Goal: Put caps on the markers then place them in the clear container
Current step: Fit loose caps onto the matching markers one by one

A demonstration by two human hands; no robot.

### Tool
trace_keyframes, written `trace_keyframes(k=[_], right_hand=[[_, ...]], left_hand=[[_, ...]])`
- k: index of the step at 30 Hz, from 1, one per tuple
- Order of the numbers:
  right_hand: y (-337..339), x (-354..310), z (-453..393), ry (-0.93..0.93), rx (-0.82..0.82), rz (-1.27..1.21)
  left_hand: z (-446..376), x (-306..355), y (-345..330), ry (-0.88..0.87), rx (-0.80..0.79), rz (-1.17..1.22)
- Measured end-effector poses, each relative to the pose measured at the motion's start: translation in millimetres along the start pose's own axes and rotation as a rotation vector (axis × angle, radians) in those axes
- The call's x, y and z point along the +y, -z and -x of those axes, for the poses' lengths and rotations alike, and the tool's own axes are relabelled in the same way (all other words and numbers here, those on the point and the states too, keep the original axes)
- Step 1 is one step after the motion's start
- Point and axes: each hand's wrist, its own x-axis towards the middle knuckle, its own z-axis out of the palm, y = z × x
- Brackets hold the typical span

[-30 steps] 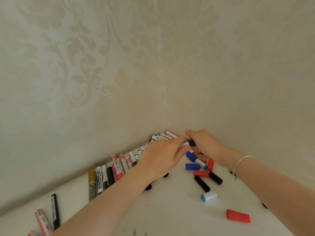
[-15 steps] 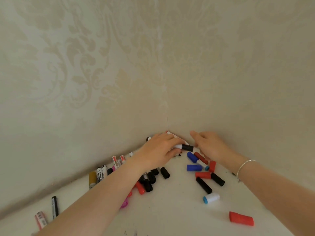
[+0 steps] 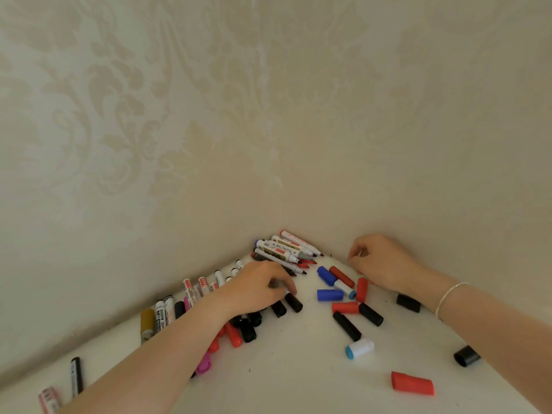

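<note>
Several uncapped markers point(image 3: 283, 252) lie piled in the corner where the two walls meet. My left hand point(image 3: 260, 286) is just in front of them, its fingers curled over a black-capped marker point(image 3: 293, 302) that lies among other capped markers point(image 3: 248, 327). My right hand point(image 3: 379, 261) hovers by the right wall with loosely curled fingers and nothing visible in it. Between my hands lie loose caps: a blue cap point(image 3: 329, 295), a red cap point(image 3: 345, 307) and a black cap point(image 3: 346, 326). No clear container is in view.
A row of capped markers point(image 3: 162, 315) lines the left wall, with a gold marker point(image 3: 147, 324) in it. Further caps are scattered on the white surface point(image 3: 298, 383): a white-and-blue cap point(image 3: 360, 348), a red cap point(image 3: 412, 383), a black cap point(image 3: 466, 356). Patterned walls close in both sides.
My hands have come apart. The left hand carried the black-capped marker down and left to the capped group. The right hand let go and drew back toward the right wall.
</note>
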Motion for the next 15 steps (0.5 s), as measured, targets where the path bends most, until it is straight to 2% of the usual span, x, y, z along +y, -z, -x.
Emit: trace_keyframes(k=[3,8,11,15], right_hand=[[3,2,1,0.022,-0.007,0.051],[9,4,0,0.059,-0.051,0.156],[13,2,2,0.061,-0.088,0.281],[9,2,8,0.159,-0.209,0.558]], left_hand=[[-1,-4,0,0.059,0.036,0.024],[-11,-6,-1,0.110,0.249,-0.067],[-18,-8,-2,0.082,0.235,-0.215],[-25,1,0,0.054,0.223,-0.396]])
